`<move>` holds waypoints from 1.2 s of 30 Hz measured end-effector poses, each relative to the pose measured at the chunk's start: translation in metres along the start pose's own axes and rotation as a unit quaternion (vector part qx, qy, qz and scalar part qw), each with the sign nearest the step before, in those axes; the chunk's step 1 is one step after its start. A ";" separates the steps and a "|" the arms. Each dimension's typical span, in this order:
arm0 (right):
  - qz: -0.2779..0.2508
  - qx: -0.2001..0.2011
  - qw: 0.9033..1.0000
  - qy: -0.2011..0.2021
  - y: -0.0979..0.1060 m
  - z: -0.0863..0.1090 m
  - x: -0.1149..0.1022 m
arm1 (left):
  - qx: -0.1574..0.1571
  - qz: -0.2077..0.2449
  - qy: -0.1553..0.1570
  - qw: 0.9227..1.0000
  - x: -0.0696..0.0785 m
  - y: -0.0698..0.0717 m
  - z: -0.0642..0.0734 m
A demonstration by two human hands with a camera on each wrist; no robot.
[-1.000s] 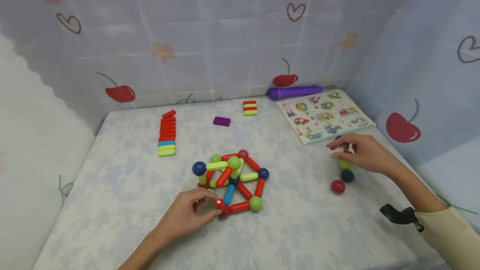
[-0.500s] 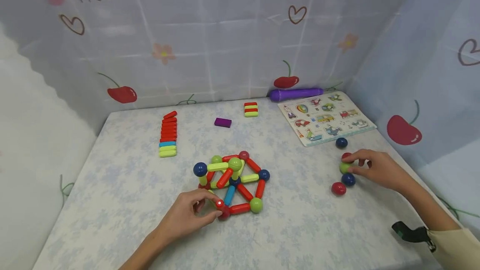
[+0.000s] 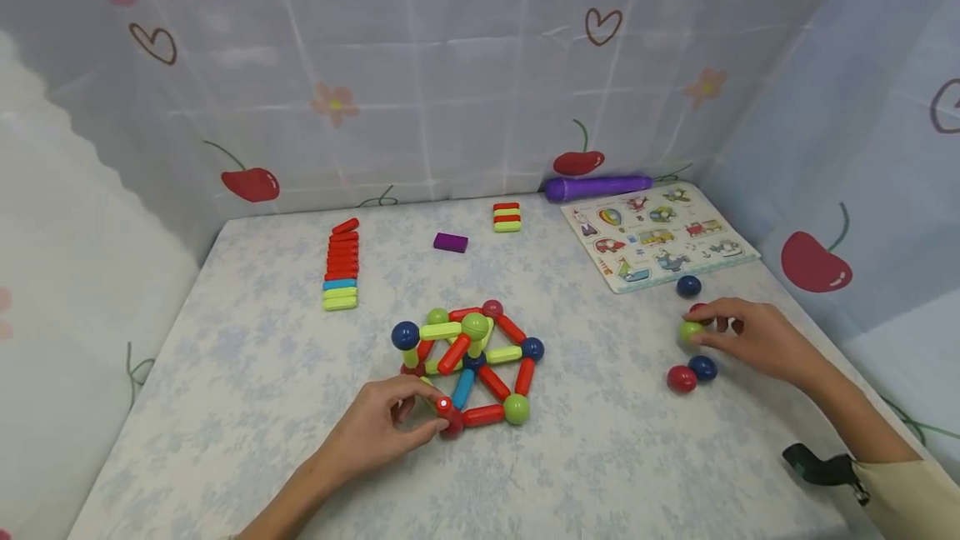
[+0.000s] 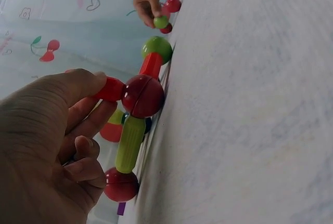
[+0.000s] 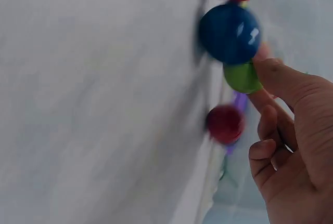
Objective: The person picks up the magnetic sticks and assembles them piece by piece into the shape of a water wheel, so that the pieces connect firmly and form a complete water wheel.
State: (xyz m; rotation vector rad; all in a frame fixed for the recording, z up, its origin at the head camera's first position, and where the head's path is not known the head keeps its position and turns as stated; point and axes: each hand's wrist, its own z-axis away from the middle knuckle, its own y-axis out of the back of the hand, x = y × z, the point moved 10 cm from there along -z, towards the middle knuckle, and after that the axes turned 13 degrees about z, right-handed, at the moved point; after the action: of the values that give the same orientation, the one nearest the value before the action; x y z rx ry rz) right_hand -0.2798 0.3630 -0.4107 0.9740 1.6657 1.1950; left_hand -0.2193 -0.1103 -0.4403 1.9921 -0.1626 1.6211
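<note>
My left hand pinches a short red magnetic rod between thumb and forefinger. The rod stands on a dark red ball at the near corner of a frame of magnetic rods and balls. From that ball a yellow-green rod and other rods run to more balls. On the right, my right hand pinches a green ball between thumb and fingertips. A red ball and a blue ball lie side by side just nearer; another red ball, partly hidden by the fingers, lies behind.
Another blue ball lies by the picture puzzle board. Behind the board is a purple tapered stick. A row of coloured rods, a purple block and a small rod stack lie farther back.
My right hand has come down from above the loose balls and taken hold of the green one. The near blue ball has shifted closer to the red ball. My left hand stays put.
</note>
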 end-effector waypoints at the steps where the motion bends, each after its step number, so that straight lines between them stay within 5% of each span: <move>1: -0.010 0.009 1.000 0.006 0.004 -0.005 -0.010 | 0.001 -0.001 -0.002 1.000 0.000 0.000 0.000; 7: -0.106 0.058 0.986 0.116 0.022 -0.042 -0.117 | 0.002 -0.006 -0.008 1.000 0.000 0.000 0.000; 13: -0.240 0.003 0.940 0.240 0.012 -0.069 -0.231 | -0.002 0.004 -0.010 1.000 -0.002 -0.002 -0.001; 19: -0.303 -0.011 0.893 0.334 0.004 -0.078 -0.305 | 0.004 0.011 -0.036 0.999 0.001 -0.001 0.000; 24: -0.291 0.016 0.871 0.395 -0.004 -0.074 -0.334 | 0.007 0.012 -0.044 0.999 0.003 0.000 -0.001; 36: -0.267 0.043 0.869 0.414 -0.018 -0.072 -0.336 | 0.031 0.023 -0.051 0.998 0.005 0.006 0.003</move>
State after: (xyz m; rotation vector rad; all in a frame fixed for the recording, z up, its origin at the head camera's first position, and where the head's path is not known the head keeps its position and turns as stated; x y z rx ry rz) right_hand -0.2350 0.0271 -0.3501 -0.0525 2.4494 1.2134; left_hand -0.2181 -0.1157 -0.4342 2.1340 -0.2005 1.5725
